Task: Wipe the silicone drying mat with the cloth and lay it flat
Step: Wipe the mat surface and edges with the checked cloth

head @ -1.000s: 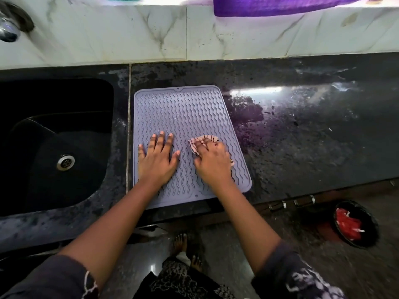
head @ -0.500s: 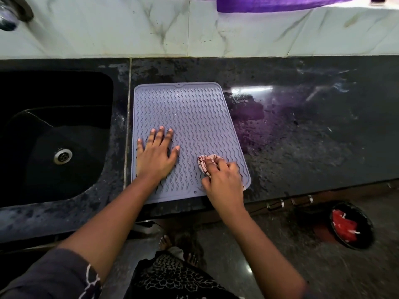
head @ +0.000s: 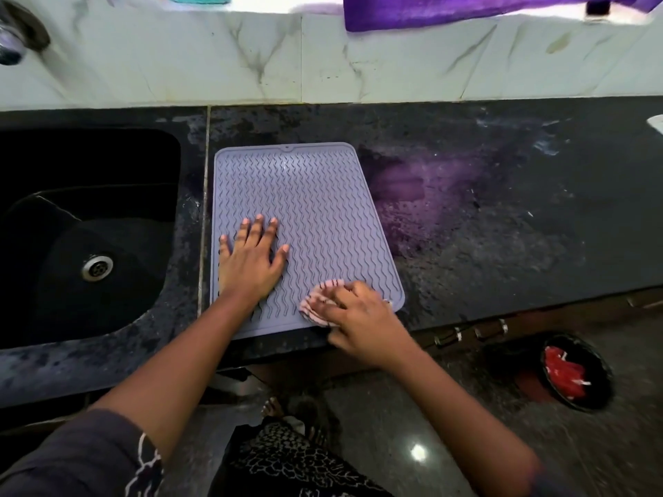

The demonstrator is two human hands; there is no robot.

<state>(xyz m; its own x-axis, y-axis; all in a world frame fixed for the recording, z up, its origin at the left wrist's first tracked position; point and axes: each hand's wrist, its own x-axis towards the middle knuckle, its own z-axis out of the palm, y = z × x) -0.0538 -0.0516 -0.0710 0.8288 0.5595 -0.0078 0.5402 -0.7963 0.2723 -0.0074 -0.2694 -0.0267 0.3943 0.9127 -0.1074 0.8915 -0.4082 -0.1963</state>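
Note:
A lilac silicone drying mat with wavy ridges lies flat on the black stone counter, just right of the sink. My left hand presses flat on the mat's near left part, fingers spread. My right hand is at the mat's near right corner, closed on a small pink patterned cloth bunched under the fingers. The cloth pokes out to the left of my fingers; most of it is hidden beneath the hand.
A black sink with a metal drain lies to the left, a tap above it. Marble tiles back the counter and a purple cloth hangs over them. On the floor at right stands a black bowl with red contents.
My right hand has dragged the cloth from the mat's middle toward its near right corner. The left hand has stayed pressed in place.

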